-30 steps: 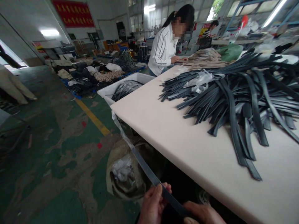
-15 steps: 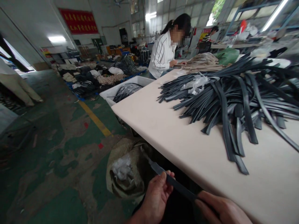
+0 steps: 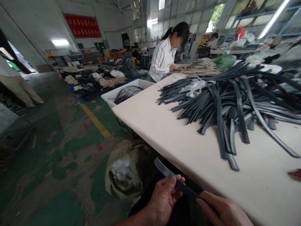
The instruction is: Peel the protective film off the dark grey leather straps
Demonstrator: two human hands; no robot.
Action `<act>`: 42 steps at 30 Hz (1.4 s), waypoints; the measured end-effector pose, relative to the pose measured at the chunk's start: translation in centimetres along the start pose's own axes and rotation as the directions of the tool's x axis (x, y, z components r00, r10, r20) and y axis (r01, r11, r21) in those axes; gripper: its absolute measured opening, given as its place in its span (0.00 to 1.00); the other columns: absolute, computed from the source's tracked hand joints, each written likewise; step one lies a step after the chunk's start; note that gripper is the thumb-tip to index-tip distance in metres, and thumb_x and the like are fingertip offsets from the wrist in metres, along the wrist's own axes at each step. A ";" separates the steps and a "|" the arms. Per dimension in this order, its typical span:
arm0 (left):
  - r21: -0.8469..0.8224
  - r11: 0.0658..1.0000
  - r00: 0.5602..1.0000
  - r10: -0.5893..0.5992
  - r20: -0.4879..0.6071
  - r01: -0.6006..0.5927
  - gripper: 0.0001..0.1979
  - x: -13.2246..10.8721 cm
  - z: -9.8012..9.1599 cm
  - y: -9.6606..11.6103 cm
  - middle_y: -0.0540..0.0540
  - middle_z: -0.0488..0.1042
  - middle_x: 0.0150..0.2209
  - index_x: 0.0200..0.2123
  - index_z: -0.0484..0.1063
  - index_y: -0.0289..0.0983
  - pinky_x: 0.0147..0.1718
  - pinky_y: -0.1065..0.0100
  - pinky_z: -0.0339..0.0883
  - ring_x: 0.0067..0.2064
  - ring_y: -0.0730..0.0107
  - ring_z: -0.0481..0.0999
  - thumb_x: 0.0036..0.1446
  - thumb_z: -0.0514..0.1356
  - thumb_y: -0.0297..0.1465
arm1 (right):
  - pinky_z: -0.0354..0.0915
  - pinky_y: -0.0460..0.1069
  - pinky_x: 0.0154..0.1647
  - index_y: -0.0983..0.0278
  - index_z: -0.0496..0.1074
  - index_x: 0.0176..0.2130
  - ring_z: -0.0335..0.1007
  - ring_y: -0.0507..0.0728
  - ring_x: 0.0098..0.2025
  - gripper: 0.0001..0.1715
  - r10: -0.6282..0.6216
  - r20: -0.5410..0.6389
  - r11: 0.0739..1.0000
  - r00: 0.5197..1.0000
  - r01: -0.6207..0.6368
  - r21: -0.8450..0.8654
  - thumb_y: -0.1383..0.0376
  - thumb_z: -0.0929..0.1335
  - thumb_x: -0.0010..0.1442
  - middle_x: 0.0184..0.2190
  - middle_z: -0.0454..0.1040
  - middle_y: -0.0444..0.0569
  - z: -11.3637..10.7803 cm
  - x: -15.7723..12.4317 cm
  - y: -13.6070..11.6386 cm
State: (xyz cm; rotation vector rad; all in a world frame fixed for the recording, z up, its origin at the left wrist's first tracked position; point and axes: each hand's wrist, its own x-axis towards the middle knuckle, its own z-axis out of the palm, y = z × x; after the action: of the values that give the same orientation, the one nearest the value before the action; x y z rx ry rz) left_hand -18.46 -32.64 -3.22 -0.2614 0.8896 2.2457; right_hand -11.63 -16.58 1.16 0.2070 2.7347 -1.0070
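Note:
A dark grey strap (image 3: pixel 185 189) runs between my two hands, just off the table's near edge. My left hand (image 3: pixel 162 196) pinches it between thumb and fingers, and its flat free end sticks out past them toward the upper left. Farther along the same strap, my right hand (image 3: pixel 221 208) is closed around it; the strap's other end is hidden in or below that hand. On the table (image 3: pixel 145 125) lies a large heap of similar dark straps (image 3: pixel 207 103), some hanging loosely toward me, with crumpled clear plastic (image 3: pixel 195 86) on top.
An open sack (image 3: pixel 113 185) with white scraps stands on the floor below the table edge. Beyond the corner is a white bin (image 3: pixel 108 97) of straps. A co-worker (image 3: pixel 162 59) bends over the far side near beige straps (image 3: pixel 202 66). Something red (image 3: pixel 295 174) lies at the right.
My left hand has shifted slightly right along with the strap. The strap's free end, blurred and longer before, now shows clearly and shorter. The view has tilted a little.

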 end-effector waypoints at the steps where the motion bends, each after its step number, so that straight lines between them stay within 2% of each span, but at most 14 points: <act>1: -0.006 0.999 0.999 -0.033 0.038 0.033 0.16 -0.1 0.2 -0.3 0.42 0.81 0.40 0.37 0.81 0.35 0.39 0.69 0.67 0.40 0.66 0.77 0.48 0.71 0.40 | 0.64 0.49 0.29 0.58 0.71 0.28 0.72 0.58 0.28 0.25 -0.015 -0.026 1.000 1.000 0.015 0.005 0.49 0.57 0.65 0.26 0.76 0.47 0.1 0.3 -0.2; 4: -0.001 0.999 0.992 -0.040 0.116 0.041 0.16 -0.1 0.7 -0.6 0.41 0.81 0.37 0.38 0.81 0.32 0.40 0.67 0.67 0.38 0.66 0.77 0.50 0.70 0.39 | 0.65 0.49 0.34 0.58 0.74 0.35 0.75 0.59 0.34 0.22 -0.041 -0.072 0.999 0.997 0.043 0.029 0.50 0.58 0.65 0.32 0.79 0.48 0.3 1.3 -0.7; 10: 0.012 0.998 0.997 0.058 -0.047 -0.057 0.16 0.4 -0.1 0.7 0.42 0.80 0.46 0.39 0.80 0.37 0.41 0.70 0.66 0.46 0.65 0.76 0.51 0.69 0.40 | 0.62 0.48 0.25 0.59 0.70 0.27 0.70 0.56 0.24 0.26 0.045 -0.004 0.998 0.999 -0.045 -0.051 0.47 0.57 0.65 0.22 0.74 0.45 -1.2 -0.6 0.6; 13: 0.072 0.997 0.998 -0.045 0.049 0.041 0.15 0.1 0.2 -0.2 0.41 0.80 0.46 0.40 0.80 0.35 0.41 0.69 0.67 0.45 0.65 0.76 0.54 0.67 0.39 | 0.63 0.49 0.26 0.59 0.72 0.27 0.72 0.58 0.26 0.23 0.007 -0.100 0.996 0.995 -0.016 -0.087 0.52 0.58 0.65 0.24 0.76 0.47 -0.9 -0.6 -0.3; 16: 0.062 0.995 0.984 -0.082 0.157 0.073 0.13 -0.1 0.8 -0.4 0.41 0.81 0.42 0.39 0.79 0.32 0.45 0.65 0.68 0.43 0.64 0.77 0.57 0.65 0.36 | 0.69 0.49 0.38 0.58 0.76 0.40 0.77 0.59 0.39 0.17 -0.100 -0.193 0.994 0.976 0.106 0.021 0.56 0.60 0.66 0.37 0.80 0.48 -0.5 0.1 -1.1; 20: -0.050 0.994 0.995 -0.096 0.015 0.096 0.13 0.0 0.8 2.0 0.41 0.80 0.45 0.41 0.78 0.33 0.41 0.69 0.70 0.45 0.67 0.77 0.60 0.62 0.37 | 0.70 0.46 0.48 0.53 0.64 0.59 0.76 0.56 0.47 0.24 -0.293 -0.358 0.930 0.887 0.350 0.108 0.60 0.65 0.64 0.49 0.76 0.47 -0.9 -1.1 0.4; 24: -0.123 0.975 0.978 -0.196 -0.070 0.186 0.11 -0.5 0.6 3.6 0.42 0.81 0.44 0.39 0.78 0.34 0.37 0.73 0.70 0.41 0.72 0.78 0.60 0.62 0.36 | 0.70 0.45 0.49 0.49 0.58 0.63 0.75 0.54 0.47 0.37 -0.428 -0.408 0.881 0.806 0.473 0.012 0.69 0.69 0.59 0.54 0.72 0.48 -1.2 -1.6 1.2; 28: -0.100 0.963 0.968 -0.249 0.039 0.251 0.11 -0.9 0.3 2.0 0.43 0.81 0.40 0.40 0.77 0.33 0.40 0.70 0.70 0.39 0.71 0.78 0.60 0.62 0.35 | 0.70 0.47 0.45 0.52 0.70 0.55 0.73 0.55 0.46 0.22 -0.603 -0.329 0.775 0.727 0.631 -0.027 0.69 0.67 0.63 0.47 0.74 0.48 -0.5 0.8 0.0; 31: -0.059 0.967 0.965 -0.242 0.102 0.249 0.14 -0.7 -0.1 0.8 0.43 0.81 0.41 0.43 0.76 0.33 0.42 0.67 0.69 0.40 0.68 0.78 0.61 0.61 0.38 | 0.69 0.49 0.40 0.55 0.74 0.49 0.72 0.56 0.43 0.13 -0.671 -0.361 0.722 0.648 0.682 -0.118 0.65 0.66 0.66 0.45 0.75 0.50 0.4 3.0 -0.3; 34: -0.051 0.980 0.973 -0.184 0.140 0.192 0.13 -0.8 -0.3 0.9 0.41 0.80 0.44 0.44 0.76 0.33 0.44 0.64 0.69 0.43 0.65 0.77 0.63 0.59 0.36 | 0.68 0.55 0.50 0.56 0.74 0.47 0.67 0.61 0.55 0.13 -0.712 -0.404 0.677 0.574 0.713 -0.182 0.65 0.63 0.68 0.52 0.72 0.52 1.2 4.5 -0.6; 36: -0.121 0.968 0.957 -0.191 0.219 0.221 0.12 -1.1 -0.2 1.5 0.42 0.80 0.43 0.42 0.76 0.33 0.46 0.62 0.69 0.44 0.64 0.77 0.63 0.56 0.34 | 0.67 0.54 0.53 0.58 0.73 0.46 0.68 0.59 0.55 0.13 -0.728 -0.370 0.654 0.577 0.747 -0.123 0.66 0.61 0.69 0.50 0.75 0.51 1.2 4.8 -1.2; 39: -0.231 0.895 0.899 -0.300 0.319 0.381 0.20 -0.8 -0.5 2.2 0.37 0.79 0.42 0.45 0.74 0.29 0.47 0.58 0.70 0.44 0.59 0.78 0.63 0.54 0.41 | 0.70 0.47 0.42 0.59 0.72 0.46 0.75 0.54 0.40 0.11 -0.680 -0.329 0.682 0.656 0.730 0.047 0.64 0.61 0.70 0.38 0.78 0.47 0.0 4.2 -2.3; 40: -0.268 0.876 0.905 -0.332 0.266 0.401 0.24 -0.3 -1.0 2.4 0.34 0.79 0.42 0.46 0.73 0.26 0.46 0.57 0.71 0.43 0.56 0.79 0.62 0.55 0.44 | 0.70 0.46 0.39 0.58 0.72 0.45 0.75 0.53 0.36 0.10 -0.642 -0.325 0.711 0.694 0.698 0.085 0.63 0.62 0.69 0.36 0.78 0.45 -0.8 3.6 -2.5; 42: -0.363 0.876 0.941 -0.338 0.010 0.318 0.27 1.3 -2.8 2.8 0.32 0.79 0.39 0.46 0.71 0.22 0.40 0.59 0.74 0.39 0.55 0.80 0.60 0.58 0.45 | 0.70 0.44 0.35 0.56 0.74 0.42 0.76 0.52 0.33 0.10 -0.571 -0.324 0.764 0.755 0.633 0.128 0.62 0.63 0.68 0.33 0.79 0.43 -2.4 1.9 -2.0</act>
State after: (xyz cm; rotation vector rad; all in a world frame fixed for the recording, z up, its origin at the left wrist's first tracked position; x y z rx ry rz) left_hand -21.49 -35.24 -4.40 -0.5979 0.4097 2.0699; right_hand -14.23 -16.42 3.66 -0.6126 2.9856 -1.5648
